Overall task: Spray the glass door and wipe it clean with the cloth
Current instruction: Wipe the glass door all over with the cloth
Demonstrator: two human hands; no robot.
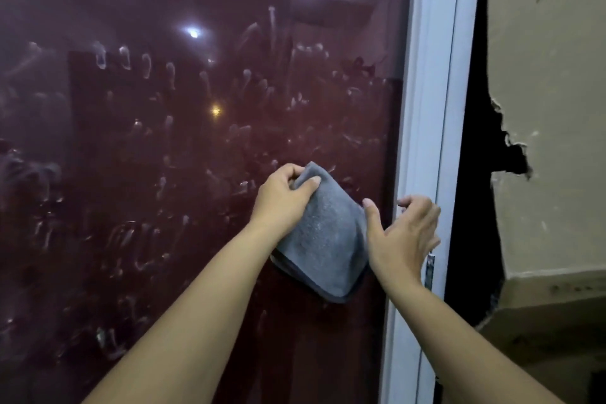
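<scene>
I see the glass door (164, 174) filling most of the view, its dark reddish pane covered with whitish smears, finger-shaped streaks and dried drip marks, thickest across the middle band and thinning toward the lower part. Reflections of round ceiling lights sit high on the pane, and a small yellow glow shows near the middle. Low on the pane, close to its right edge, the cloth (324, 239) is a grey, napped microfibre piece, folded over itself with a darker stitched hem along its bottom edge; it lies against the glass, though I cannot tell how firmly it presses. My left hand (283, 197) has its grip closed on the cloth's upper corner, thumb across the front and fingers curled behind the top fold. My right hand (401, 233) is just to the right of the cloth, its grip open with fingers spread and slightly curled, the thumb near the cloth's right edge; I cannot tell whether it touches the fabric. Right of the pane runs the white door frame (429, 108), behind the right hand's fingers. Beyond the frame is a dark gap, then a beige wall (551, 75) with a ragged patch of broken plaster.
</scene>
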